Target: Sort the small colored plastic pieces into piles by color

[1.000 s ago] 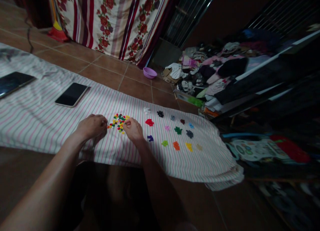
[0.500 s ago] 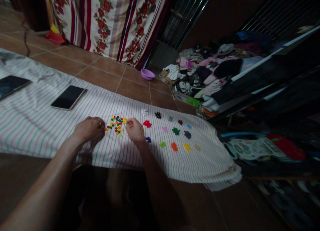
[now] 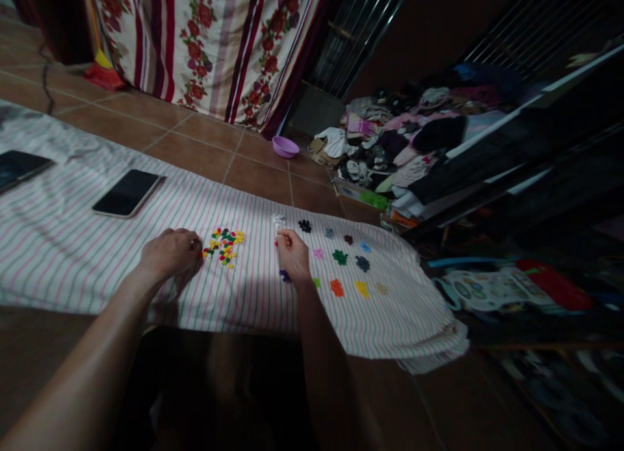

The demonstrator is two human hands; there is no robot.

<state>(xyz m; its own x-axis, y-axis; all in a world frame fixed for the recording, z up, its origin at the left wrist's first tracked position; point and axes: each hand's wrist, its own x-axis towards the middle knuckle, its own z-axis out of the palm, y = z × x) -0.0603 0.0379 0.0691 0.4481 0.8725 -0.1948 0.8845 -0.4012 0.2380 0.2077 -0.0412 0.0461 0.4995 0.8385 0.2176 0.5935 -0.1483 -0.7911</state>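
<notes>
A mixed pile of small red, yellow, green and white pieces (image 3: 225,246) lies on the striped cloth (image 3: 253,308). At its left edge rests my left hand (image 3: 168,253), fingers curled in; anything inside them is hidden. My right hand (image 3: 295,256) is over the sorted heaps with thumb and finger pinched, and what they hold is too small to make out. The white pieces (image 3: 278,220) lie just beyond those fingertips. Most of the red heap is covered by this hand. Purple pieces (image 3: 285,276) show beside its wrist, and green ones (image 3: 340,257) lie further right.
Black pieces (image 3: 305,225), orange pieces (image 3: 337,288) and yellow pieces (image 3: 361,289) sit in separate heaps to the right. A phone (image 3: 127,193) lies left, with a dark tablet-like device (image 3: 22,168) beyond. On the floor stand a purple basin (image 3: 285,147) and piled clothes (image 3: 390,136).
My right hand has moved right, from the edge of the mixed pile to the red and white heaps, still pinched. My left hand has stayed beside the mixed pile.
</notes>
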